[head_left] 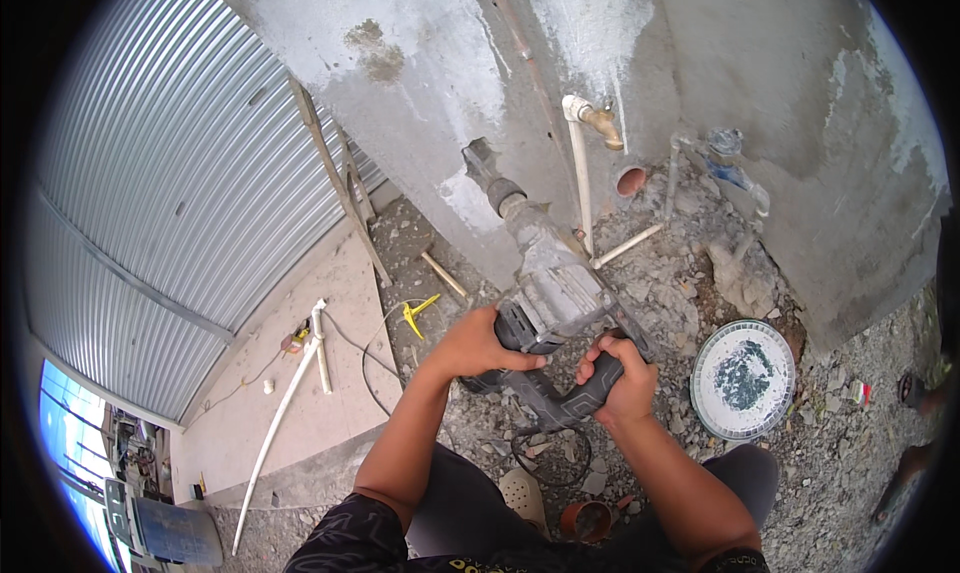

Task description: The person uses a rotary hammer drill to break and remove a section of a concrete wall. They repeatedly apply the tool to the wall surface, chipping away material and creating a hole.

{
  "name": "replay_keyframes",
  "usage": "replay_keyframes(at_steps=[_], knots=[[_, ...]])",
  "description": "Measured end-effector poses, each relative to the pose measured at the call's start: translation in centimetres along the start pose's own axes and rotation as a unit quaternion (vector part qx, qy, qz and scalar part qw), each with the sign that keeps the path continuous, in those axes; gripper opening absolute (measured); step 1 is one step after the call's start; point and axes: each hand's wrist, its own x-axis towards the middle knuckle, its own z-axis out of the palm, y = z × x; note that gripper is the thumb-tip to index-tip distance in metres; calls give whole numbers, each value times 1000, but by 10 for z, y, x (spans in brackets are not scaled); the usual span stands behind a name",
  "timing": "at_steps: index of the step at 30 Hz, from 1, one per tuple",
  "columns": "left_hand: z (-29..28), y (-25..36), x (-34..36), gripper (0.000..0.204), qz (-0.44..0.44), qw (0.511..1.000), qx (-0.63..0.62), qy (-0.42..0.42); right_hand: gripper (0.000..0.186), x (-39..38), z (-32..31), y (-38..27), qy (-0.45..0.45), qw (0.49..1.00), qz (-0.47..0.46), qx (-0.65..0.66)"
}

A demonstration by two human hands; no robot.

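Observation:
A dusty grey demolition hammer (562,285) points up and away from me at the concrete wall (420,93). Its front end meets a dark broken patch (479,155) in the plaster; whether the bit goes into it, I cannot tell. My left hand (478,349) grips the back of the motor housing, thumb across it. Around the black rear handle (570,398) my right hand (626,381) is closed. The power cord loops below the handle, near my beige clog (522,497).
Right of the tool, a white pipe with a brass tap (603,126) stands against the wall, above an orange pipe opening (631,181). A round white-rimmed lid or basin (743,380) lies on rubble. A hammer (443,273), yellow tool (418,314) and white pipe (280,423) lie left.

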Motion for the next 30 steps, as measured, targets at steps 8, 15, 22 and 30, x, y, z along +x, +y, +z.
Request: replay_keyframes(at_steps=[8,15,22,30], knots=[[-4,-5,-4,76,35,997,-74,-3,11,-11,13,10,-48,995,-59,-70],[3,-19,2,69,63,996,-48,35,18,-16,21,8,-54,993,-81,-73],[12,-33,14,79,92,993,-67,30,52,-7,7,16,-64,994,-77,-49],[17,-30,4,86,89,990,-111,21,75,-20,22,4,-65,996,-52,-26]])
